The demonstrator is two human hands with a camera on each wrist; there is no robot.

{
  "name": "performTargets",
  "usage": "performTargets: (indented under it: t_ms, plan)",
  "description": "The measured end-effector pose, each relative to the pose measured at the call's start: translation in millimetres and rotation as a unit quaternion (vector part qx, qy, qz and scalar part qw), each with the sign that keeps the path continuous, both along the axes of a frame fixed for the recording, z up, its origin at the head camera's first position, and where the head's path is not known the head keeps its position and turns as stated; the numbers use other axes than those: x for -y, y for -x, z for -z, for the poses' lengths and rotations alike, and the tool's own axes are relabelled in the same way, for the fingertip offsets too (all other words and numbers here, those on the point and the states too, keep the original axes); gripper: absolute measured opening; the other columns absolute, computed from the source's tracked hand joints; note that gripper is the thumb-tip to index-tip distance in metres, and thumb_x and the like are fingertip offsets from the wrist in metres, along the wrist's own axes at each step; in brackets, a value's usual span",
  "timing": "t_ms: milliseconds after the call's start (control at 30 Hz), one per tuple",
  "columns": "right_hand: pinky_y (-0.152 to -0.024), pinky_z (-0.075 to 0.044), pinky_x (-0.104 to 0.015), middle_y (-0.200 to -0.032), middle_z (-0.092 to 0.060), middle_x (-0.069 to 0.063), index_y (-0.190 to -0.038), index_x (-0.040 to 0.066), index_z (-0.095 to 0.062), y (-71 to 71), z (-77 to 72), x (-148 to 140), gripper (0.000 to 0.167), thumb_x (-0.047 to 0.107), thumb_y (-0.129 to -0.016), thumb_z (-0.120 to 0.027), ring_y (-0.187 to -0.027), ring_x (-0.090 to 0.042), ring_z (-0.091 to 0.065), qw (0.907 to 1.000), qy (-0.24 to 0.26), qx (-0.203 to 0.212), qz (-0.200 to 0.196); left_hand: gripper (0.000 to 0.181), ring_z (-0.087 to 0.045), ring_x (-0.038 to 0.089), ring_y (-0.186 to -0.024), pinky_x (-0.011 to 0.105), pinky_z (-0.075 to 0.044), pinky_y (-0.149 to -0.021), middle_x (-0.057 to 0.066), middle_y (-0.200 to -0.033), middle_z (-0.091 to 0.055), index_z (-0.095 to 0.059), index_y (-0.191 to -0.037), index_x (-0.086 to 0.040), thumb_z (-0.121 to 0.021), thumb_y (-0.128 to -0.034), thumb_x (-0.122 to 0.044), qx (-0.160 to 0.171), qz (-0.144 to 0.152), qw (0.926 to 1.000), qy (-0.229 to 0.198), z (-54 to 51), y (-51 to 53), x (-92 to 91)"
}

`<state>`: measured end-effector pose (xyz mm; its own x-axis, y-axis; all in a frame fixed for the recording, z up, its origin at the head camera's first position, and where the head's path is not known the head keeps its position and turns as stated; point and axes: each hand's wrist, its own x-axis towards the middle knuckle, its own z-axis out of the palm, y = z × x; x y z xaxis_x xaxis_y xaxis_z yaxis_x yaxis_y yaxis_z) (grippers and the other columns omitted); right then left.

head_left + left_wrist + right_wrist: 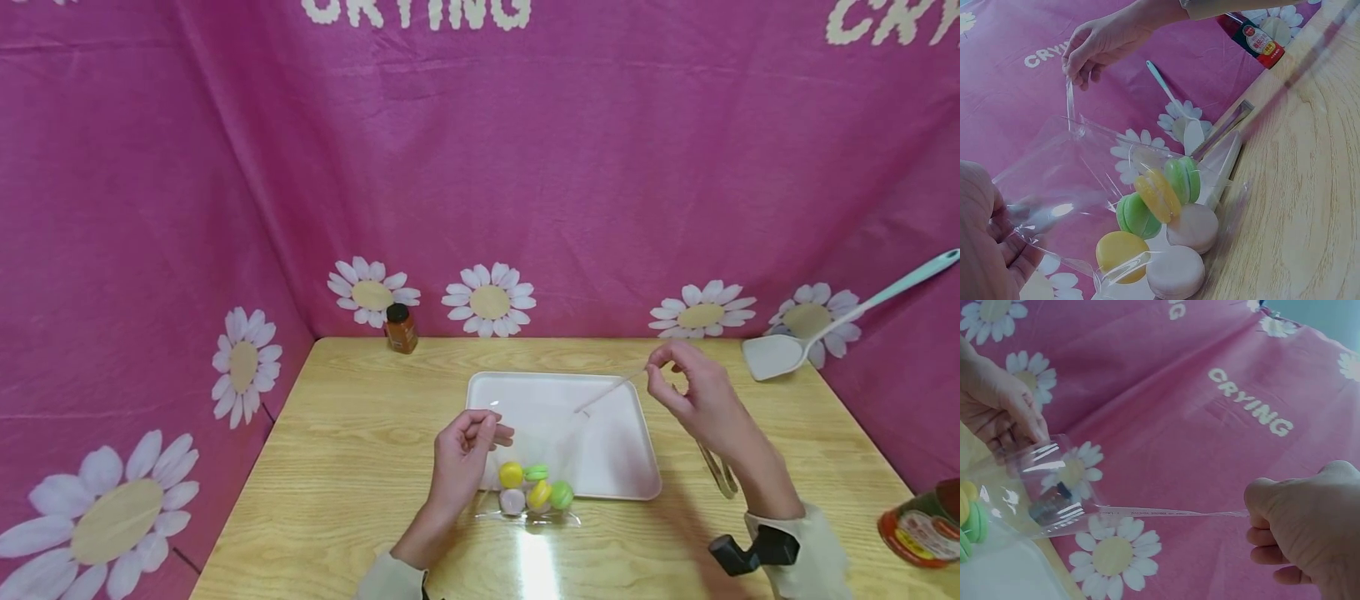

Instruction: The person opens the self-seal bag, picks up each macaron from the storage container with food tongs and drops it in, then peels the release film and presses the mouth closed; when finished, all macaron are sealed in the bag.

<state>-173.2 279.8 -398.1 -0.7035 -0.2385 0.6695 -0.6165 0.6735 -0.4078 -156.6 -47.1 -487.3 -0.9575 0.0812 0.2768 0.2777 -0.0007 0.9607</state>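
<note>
A clear plastic bag (pixel 1047 162) holds several macarons (pixel 540 494) in yellow, green and pale lilac, gathered at its bottom. My left hand (pixel 463 454) pinches the bag's upper edge with thumb and fingers. Up and to the right, my right hand (pixel 701 400) pinches the end of a thin clear strip (pixel 1166 512) between thumb and index finger. The strip stretches taut from the bag's mouth edge to those fingertips, its other end still joined to the bag. Beneath the bag, a white rectangular tray (pixel 630 471) lies on the wooden table (pixel 360 467).
Metal tongs (pixel 722 475) lie right of the tray, partly hidden by my right arm. A white spatula (pixel 776 357) with a mint handle leans at the back right. A black-capped jar (pixel 401 330) stands back left; a red-labelled bottle (pixel 926 529) sits far right.
</note>
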Motion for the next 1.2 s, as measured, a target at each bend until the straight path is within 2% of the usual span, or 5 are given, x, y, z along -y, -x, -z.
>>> performTargets:
  t_ms: [433, 667, 800, 933, 1200]
  plan:
    - [-0.083, -0.04, -0.014, -0.087, -0.062, -0.003, -0.09, -0.004, -0.063, -8.1, -5.9, -37, 0.013, -0.012, -0.08, -0.065, -0.089, 0.004, -0.051, 0.9949, 0.071, -0.065, 0.031, 0.026, -0.076, 0.03, -0.088, 0.033, -0.059, -0.081, 0.014, -0.096, -0.078, -0.065, -0.112, -0.001, -0.055, -0.1092, -0.024, 0.003, -0.01, 0.9999, 0.003, 2.8, 1.0, 1.0]
    - [-0.065, -0.04, -0.005, -0.091, -0.063, 0.003, -0.093, -0.002, -0.068, -12.7, -8.6, -52, 0.006, -0.004, -0.087, -0.067, -0.089, 0.006, -0.052, 0.991, 0.084, -0.057, 0.087, 0.024, -0.076, 0.031, -0.089, 0.034, -0.059, -0.082, 0.015, -0.095, -0.078, -0.065, -0.111, -0.001, -0.054, -0.1095, -0.022, 0.007, -0.015, 0.9999, -0.001, 3.8, 1.6, 2.5]
    - [-0.073, -0.039, -0.007, -0.092, -0.064, 0.008, -0.096, -0.003, -0.071, -11.0, -7.3, -53, 0.011, -0.008, -0.086, -0.071, -0.089, 0.007, -0.052, 0.9927, 0.067, -0.057, 0.081, 0.025, -0.076, 0.03, -0.089, 0.033, -0.059, -0.081, 0.015, -0.095, -0.078, -0.064, -0.112, 0.002, -0.054, -0.1094, -0.021, 0.007, -0.018, 0.9998, -0.004, 4.8, 1.6, 3.0]
    - [-0.08, -0.039, -0.01, -0.088, -0.065, 0.006, -0.097, -0.002, -0.073, -6.4, -0.7, -48, 0.017, -0.012, -0.083, -0.074, -0.087, 0.009, -0.052, 0.9945, 0.057, -0.045, 0.075, 0.027, -0.076, 0.031, -0.088, 0.031, -0.059, -0.081, 0.017, -0.095, -0.078, -0.063, -0.113, 0.005, -0.055, -0.1093, -0.021, 0.004, -0.012, 0.9999, -0.01, 5.8, 2.2, 2.1]
    - [-0.072, -0.042, -0.012, -0.081, -0.07, -0.009, -0.096, -0.002, -0.075, 10.7, 22.5, -28, 0.013, -0.009, -0.085, -0.076, -0.078, 0.009, -0.053, 0.995, 0.067, 0.002, 0.073, 0.023, -0.077, 0.031, -0.087, 0.029, -0.058, -0.079, 0.017, -0.095, -0.078, -0.065, -0.112, 0.0, -0.054, -0.1093, -0.02, 0.003, -0.008, 0.9999, -0.012, 7.2, 2.4, -0.6]
